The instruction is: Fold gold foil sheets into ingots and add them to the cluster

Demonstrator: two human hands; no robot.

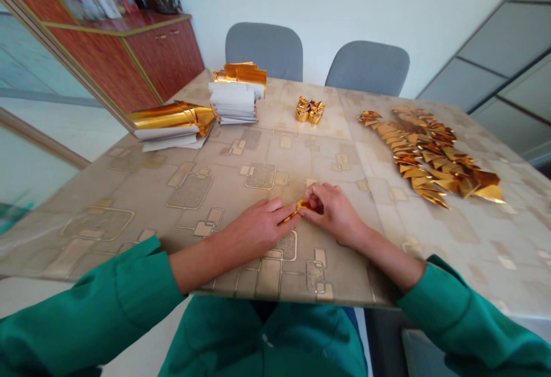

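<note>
A small gold foil piece (pixel 300 207) lies between my hands near the table's front edge. My left hand (pixel 262 222) rests on the table, its fingers together and pressing on the foil's left end. From the right, my right hand (pixel 329 208) pinches the foil between thumb and fingers. Most of the foil is hidden by the fingers. Farther back stand two small folded gold shapes (pixel 310 111) side by side. Many folded gold pieces (pixel 424 150) are spread in overlapping rows at the right.
At the back left of the patterned table (pixel 232 170) are a stack of gold and white sheets (pixel 235 101) and another gold and white bundle (pixel 174 127). Two grey chairs (pixel 264 50) stand behind it. A wooden cabinet (pixel 166 55) is at the left.
</note>
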